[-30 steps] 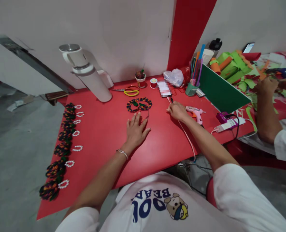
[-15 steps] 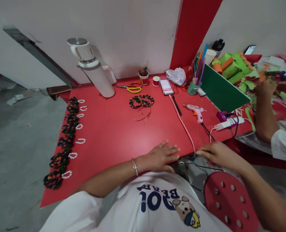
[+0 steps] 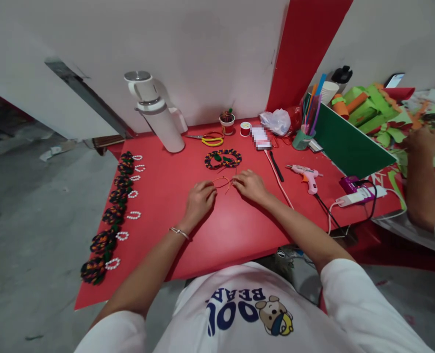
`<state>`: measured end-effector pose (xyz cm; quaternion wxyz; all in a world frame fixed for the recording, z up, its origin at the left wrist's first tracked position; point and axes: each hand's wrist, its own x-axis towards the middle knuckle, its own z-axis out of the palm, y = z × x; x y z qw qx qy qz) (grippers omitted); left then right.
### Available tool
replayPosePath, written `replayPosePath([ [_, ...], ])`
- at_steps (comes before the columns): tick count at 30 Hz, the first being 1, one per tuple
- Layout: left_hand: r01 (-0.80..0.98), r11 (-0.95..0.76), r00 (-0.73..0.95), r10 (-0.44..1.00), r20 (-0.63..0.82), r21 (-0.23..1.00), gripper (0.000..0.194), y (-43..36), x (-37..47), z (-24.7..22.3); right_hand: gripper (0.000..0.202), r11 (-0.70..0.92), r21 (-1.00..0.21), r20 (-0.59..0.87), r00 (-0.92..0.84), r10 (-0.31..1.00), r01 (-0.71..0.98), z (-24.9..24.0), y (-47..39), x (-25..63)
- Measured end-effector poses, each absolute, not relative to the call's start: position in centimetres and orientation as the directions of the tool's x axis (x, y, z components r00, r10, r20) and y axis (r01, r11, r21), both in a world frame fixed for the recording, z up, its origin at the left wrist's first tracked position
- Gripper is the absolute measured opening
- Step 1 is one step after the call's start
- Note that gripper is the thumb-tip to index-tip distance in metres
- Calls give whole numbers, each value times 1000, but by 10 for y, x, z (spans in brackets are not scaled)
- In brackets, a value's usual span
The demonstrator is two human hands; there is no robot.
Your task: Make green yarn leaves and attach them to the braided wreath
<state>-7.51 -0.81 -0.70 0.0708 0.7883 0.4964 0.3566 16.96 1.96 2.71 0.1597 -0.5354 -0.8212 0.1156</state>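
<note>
A thin orange cord loop (image 3: 222, 178) lies on the red table between my hands, just below a dark braided ring with colored flecks (image 3: 209, 161). My left hand (image 3: 200, 197) has its fingers pressed together at the loop's left end. At the right end, my right hand (image 3: 250, 185) is closed, fingertips down at the cord. Beyond the ring are yellow-handled scissors (image 3: 212, 141), a small cup with brown threads (image 3: 227, 124) and a spool (image 3: 245, 129).
Dark braided bundles (image 3: 113, 214) and white bead loops (image 3: 133, 215) line the left edge. A tall flask (image 3: 162, 125) stands behind. To the right are a phone (image 3: 260, 138), a pink glue gun (image 3: 306, 176), a power strip (image 3: 360, 195) and another person's arm (image 3: 425, 181).
Both hands have moved from the table's front edge forward to the orange cord and closed their fingers there. The view has shifted, and the red stool is mostly hidden.
</note>
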Motion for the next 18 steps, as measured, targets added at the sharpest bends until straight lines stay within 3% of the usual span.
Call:
replayPosePath([
  [9,718,-347,124,917,380,604,24,46,-44,-11,24,326,-464,162,-283,945,823,31,51,139],
  [13,791,-334,194,932,308,513,60,40,-43,-6,14,315,-513,75,-324,943,799,28,70,129],
  [18,862,-329,266,941,207,387,43,33,-40,0,14,229,-735,120,-210,970,638,21,81,136],
])
